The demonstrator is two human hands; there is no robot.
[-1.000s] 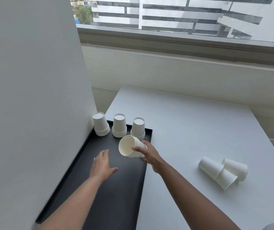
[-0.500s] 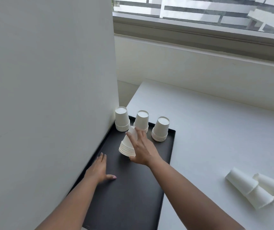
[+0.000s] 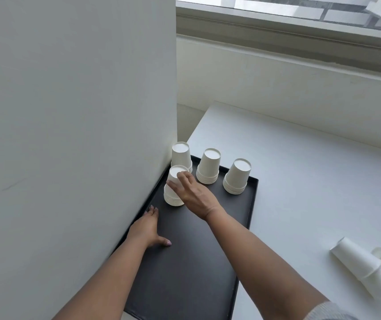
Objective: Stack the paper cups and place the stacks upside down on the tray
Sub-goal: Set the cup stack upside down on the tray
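Right grip (image 3: pixel 191 192) has set stack (image 3: pixel 173 192) upside down on tray (image 3: pixel 253 204).

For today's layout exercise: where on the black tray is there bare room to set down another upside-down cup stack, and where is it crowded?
Bare room: the tray floor nearer the person, between the left hand and the right rim, and below the right-hand stack. Crowded: the far end, where three stacks stand in a row and the right hand holds a fourth stack by the wall.
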